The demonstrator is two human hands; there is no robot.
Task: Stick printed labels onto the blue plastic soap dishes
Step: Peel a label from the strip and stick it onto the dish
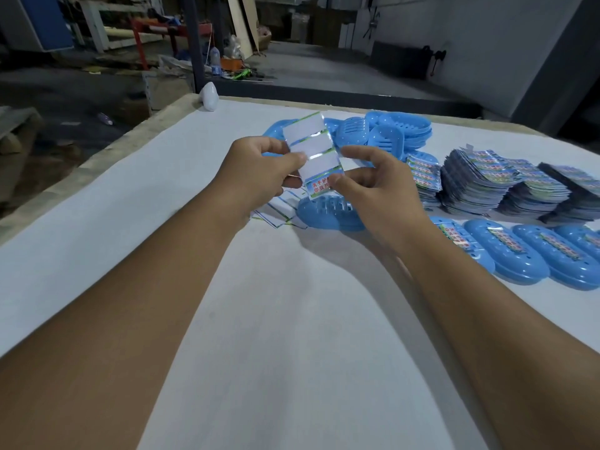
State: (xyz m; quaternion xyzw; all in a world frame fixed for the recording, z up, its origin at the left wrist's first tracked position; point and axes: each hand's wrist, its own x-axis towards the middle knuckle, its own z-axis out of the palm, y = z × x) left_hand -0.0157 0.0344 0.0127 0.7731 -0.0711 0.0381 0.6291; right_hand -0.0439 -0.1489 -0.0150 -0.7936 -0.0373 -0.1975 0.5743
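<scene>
Table (292, 319): covered in white; everything is laid on it.
Label stacks (506, 186): piled at the right, beside heaped dishes (386, 131).
Labelled dishes (532, 254): rowed at the right.
Soap dish (328, 212): lain flat below the hands.
Label sheet (313, 151): held upright, long axis vertical, one printed label at the bottom.
Left hand (259, 170): pinched on the sheet's edge.
Right hand (373, 180): thumb and fingers clamped on the printed label.

You're in a workshop: concrete floor (324, 76), leaning boards (242, 24), label stacks (506, 183) and soap dishes (386, 131) on a worktable (130, 206).
</scene>
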